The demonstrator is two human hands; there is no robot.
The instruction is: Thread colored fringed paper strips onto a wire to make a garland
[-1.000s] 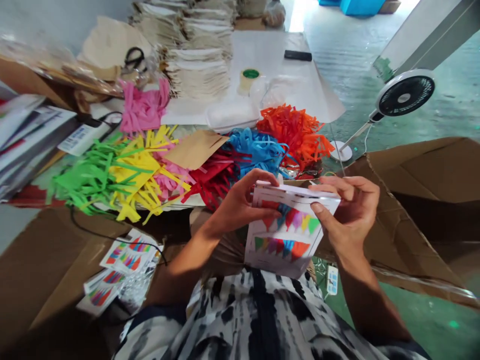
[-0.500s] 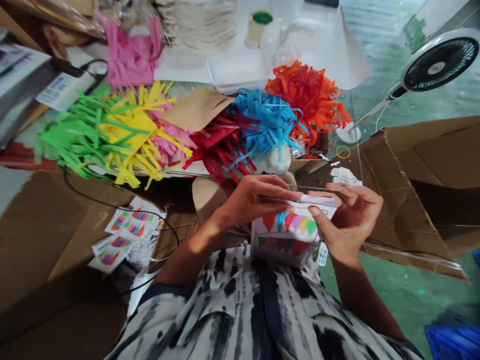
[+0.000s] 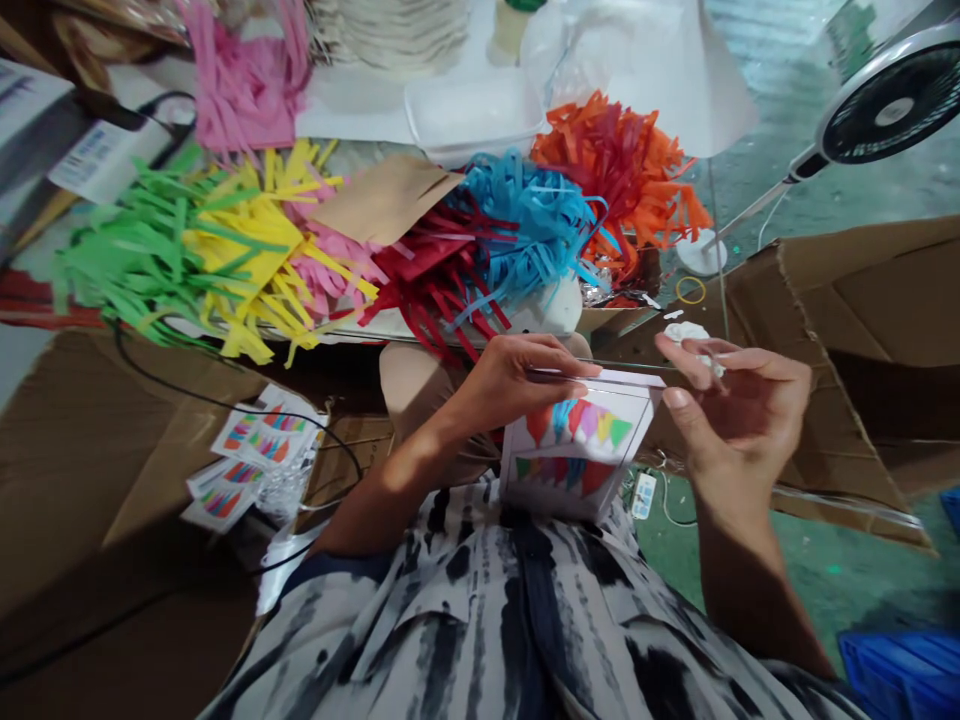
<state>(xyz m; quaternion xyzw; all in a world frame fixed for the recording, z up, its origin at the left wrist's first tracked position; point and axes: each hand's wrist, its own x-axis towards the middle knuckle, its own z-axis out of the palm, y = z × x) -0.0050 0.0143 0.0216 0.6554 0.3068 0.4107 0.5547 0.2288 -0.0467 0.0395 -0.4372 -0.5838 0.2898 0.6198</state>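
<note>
The left hand (image 3: 517, 388) pinches the top edge of a stack of printed sheets (image 3: 576, 447), its fingers curled over, holding the stack upright in front of the person's chest. The right hand (image 3: 739, 415) is just beside the stack, not touching it, its fingers (image 3: 694, 352) curled together at a white scrap (image 3: 714, 367); whether they pinch it, I cannot tell. A white wad (image 3: 685, 332) lies beyond them on cardboard (image 3: 847, 290). Green, yellow, red, blue and orange paper fringe (image 3: 480, 250) is heaped along the near edge of the tabletop (image 3: 345, 335). More sheets (image 3: 259, 437) lie on cardboard (image 3: 97, 500) toward the lower left.
</note>
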